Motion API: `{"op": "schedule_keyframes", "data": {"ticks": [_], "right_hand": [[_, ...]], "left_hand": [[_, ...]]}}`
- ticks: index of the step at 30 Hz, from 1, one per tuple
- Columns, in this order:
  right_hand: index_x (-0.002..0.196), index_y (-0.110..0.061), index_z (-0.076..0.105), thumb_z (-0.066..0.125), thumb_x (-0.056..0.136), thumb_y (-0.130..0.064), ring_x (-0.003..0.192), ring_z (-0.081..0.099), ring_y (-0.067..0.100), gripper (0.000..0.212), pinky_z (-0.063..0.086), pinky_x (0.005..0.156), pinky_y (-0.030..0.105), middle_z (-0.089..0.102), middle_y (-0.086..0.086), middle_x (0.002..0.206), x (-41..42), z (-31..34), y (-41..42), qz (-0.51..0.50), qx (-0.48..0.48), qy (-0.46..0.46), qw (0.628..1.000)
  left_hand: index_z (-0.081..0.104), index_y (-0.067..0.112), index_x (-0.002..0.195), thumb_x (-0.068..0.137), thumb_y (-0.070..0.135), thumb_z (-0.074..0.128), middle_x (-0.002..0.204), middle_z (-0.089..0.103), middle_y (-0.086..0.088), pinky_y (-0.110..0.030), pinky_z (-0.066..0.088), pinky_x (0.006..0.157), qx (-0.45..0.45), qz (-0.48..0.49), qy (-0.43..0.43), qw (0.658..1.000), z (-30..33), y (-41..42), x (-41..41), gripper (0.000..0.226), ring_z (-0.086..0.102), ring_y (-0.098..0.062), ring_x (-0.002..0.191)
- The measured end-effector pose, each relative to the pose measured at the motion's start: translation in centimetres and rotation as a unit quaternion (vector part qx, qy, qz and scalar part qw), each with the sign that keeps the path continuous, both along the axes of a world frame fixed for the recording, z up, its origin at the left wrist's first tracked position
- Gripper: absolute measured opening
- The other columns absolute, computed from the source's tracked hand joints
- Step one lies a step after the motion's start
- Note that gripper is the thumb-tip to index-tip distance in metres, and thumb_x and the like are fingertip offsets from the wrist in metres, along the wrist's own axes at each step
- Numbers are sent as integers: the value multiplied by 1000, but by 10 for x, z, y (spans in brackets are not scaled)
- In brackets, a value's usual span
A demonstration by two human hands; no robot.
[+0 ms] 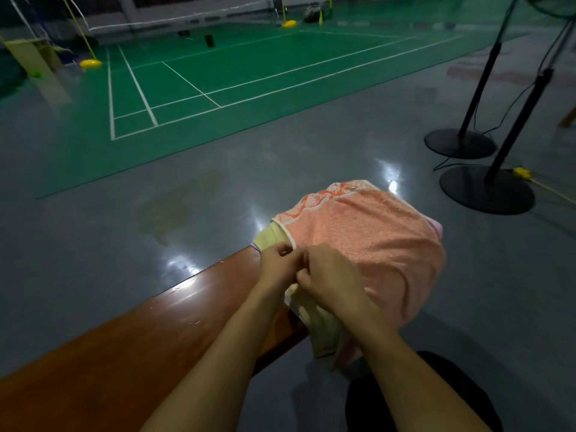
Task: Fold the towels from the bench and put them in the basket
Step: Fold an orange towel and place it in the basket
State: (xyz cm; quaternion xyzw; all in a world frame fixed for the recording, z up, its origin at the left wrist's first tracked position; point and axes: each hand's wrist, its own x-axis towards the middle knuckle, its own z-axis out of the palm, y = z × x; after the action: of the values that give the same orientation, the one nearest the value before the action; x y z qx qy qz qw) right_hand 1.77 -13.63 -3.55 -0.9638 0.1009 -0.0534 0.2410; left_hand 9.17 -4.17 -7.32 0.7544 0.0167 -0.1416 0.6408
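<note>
Pinching the pink towel (367,232) edge, left hand (276,265) beside right hand (330,275).

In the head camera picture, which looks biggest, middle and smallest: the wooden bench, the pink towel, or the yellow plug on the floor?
1. wooden bench, though it is nearest the camera
2. pink towel
3. yellow plug

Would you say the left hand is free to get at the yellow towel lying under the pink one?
Probably yes. The left hand pinches the pink towel at its edge, and the yellow towel shows bare just past its fingers, with nothing between. Most of it lies covered by the pink towel, though.
</note>
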Motion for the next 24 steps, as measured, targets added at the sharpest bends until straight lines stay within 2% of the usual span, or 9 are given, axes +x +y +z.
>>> {"op": "schedule_keyframes", "data": {"ticks": [2,5,10,15,17,19,21,22,24], "right_hand": [[105,-20,68,62,92,-27,93,62,24,16,47,72,35,64,3,102,-4,2,6,15,23,-42,999],[98,-20,66,62,91,-29,94,59,21,12,50,74,39,64,0,101,-4,2,17,53,25,-100,993],[100,-24,65,58,93,-34,97,61,22,14,53,79,43,66,-2,102,-1,-8,40,107,29,-120,987],[131,-22,59,58,96,-41,119,52,34,40,47,100,46,57,9,126,7,-31,63,156,-49,-11,986],[141,-23,51,55,96,-49,130,46,36,52,43,107,48,50,13,138,8,-45,78,200,-87,63,974],[146,-24,42,37,90,-66,141,38,40,71,35,115,51,41,18,150,8,-60,101,255,-160,126,945],[157,-26,28,13,72,-77,154,21,46,100,19,126,57,24,27,164,7,-70,125,285,-188,146,929],[161,-27,21,9,68,-79,157,11,48,107,11,127,60,13,29,169,5,-71,139,292,-185,151,926],[164,-29,10,13,78,-84,157,-6,51,102,1,127,63,-5,28,171,0,-73,165,301,-176,148,925]], "left_hand": [[74,4,90,96,16,73,76,74,-9,-31,57,65,-31,12,-17,999,5,11,0,14,69,-18,72],[68,6,96,100,23,71,75,71,-7,-33,57,59,-73,38,-32,996,13,37,-6,18,70,-18,67],[64,8,101,105,25,63,89,73,-14,-50,63,66,-55,163,-68,983,14,110,-9,18,70,-23,76],[65,20,100,103,41,63,92,73,-13,-43,52,69,23,262,-95,960,-1,222,-14,21,65,-26,82],[65,17,102,105,31,63,93,71,-11,-41,50,73,58,281,-99,953,-6,267,-23,15,64,-26,86],[66,12,103,105,24,62,94,70,-6,-41,50,78,112,286,-96,947,-14,311,-34,13,65,-29,93],[69,10,104,104,25,64,97,71,-7,-42,51,80,144,284,-86,944,-22,349,-47,15,67,-31,98],[70,11,105,104,28,65,100,72,-7,-40,51,79,153,288,-82,942,-25,367,-55,17,67,-29,98],[70,14,109,103,34,66,103,72,-4,-40,52,79,174,298,-81,935,-34,396,-69,21,67,-24,97]]}}
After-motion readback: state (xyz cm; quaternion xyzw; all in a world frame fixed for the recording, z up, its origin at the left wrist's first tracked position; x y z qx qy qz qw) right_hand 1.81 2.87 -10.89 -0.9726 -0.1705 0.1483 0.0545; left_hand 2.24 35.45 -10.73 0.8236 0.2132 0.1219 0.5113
